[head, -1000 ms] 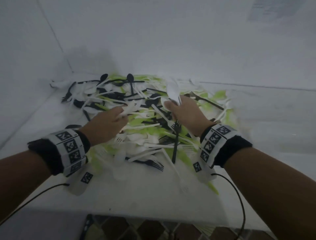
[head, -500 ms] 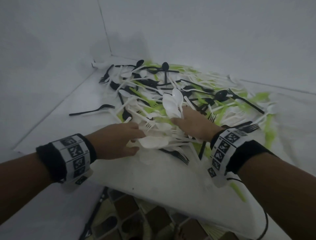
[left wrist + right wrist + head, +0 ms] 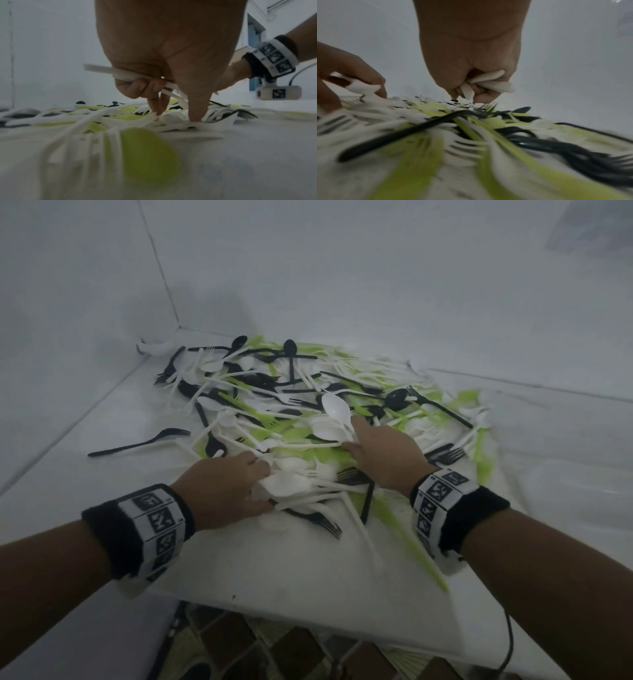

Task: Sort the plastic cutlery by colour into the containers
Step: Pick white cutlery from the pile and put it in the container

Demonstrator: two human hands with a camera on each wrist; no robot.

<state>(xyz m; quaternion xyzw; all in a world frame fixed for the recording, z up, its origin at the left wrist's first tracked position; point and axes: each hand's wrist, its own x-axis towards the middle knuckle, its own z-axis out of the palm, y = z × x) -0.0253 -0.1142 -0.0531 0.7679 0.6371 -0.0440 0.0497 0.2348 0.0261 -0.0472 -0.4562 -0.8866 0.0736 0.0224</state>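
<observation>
Cutlery [image 3: 274, 412] in white, black and green lies heaped on the desk [image 3: 239, 559]. My left hand [image 3: 222, 491] clenches white handles [image 3: 123, 73] at the pile's near edge; my right hand [image 3: 383, 453] grips white spoons [image 3: 337, 419] over its middle.

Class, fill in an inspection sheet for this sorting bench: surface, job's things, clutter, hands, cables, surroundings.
Surface: white table.
Job's things: mixed heap of cutlery, white, black and green; clear container at the right, blurred.
Clutter: nothing seen.
Hands: left hand grips white handles; right hand grips white spoons.
Cables: black cable from the right wrist.
Surroundings: white walls; tiled floor below.
</observation>
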